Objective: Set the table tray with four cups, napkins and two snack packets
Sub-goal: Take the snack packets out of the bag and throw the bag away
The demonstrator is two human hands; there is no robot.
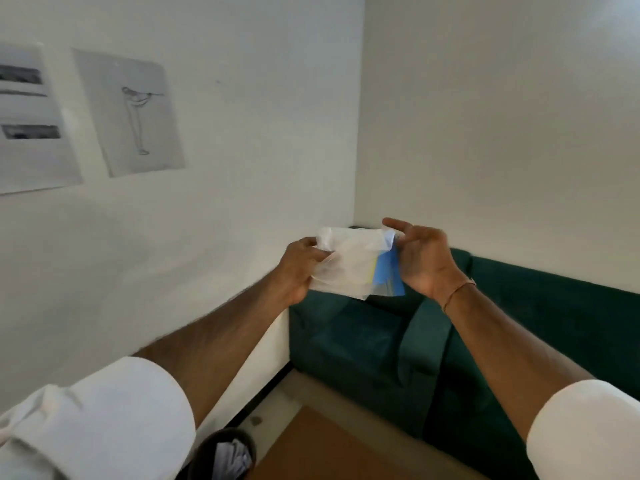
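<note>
- Thin clear plastic pack of white paper napkins with a blue-and-yellow end (349, 263) is held up in mid-air, between both hands, in front of the dark green upholstered sofa (519, 323).
- Left hand (298, 268) is pinched tight on the pack's left edge, probably as the anchor.
- Right hand (420, 258) nips the blue end with loosely curled fingers, likely to pull it open.
- No tray, cups or snack packets in view.
- Black waste bin (225, 455) sits below, handy for wrapping.
</note>
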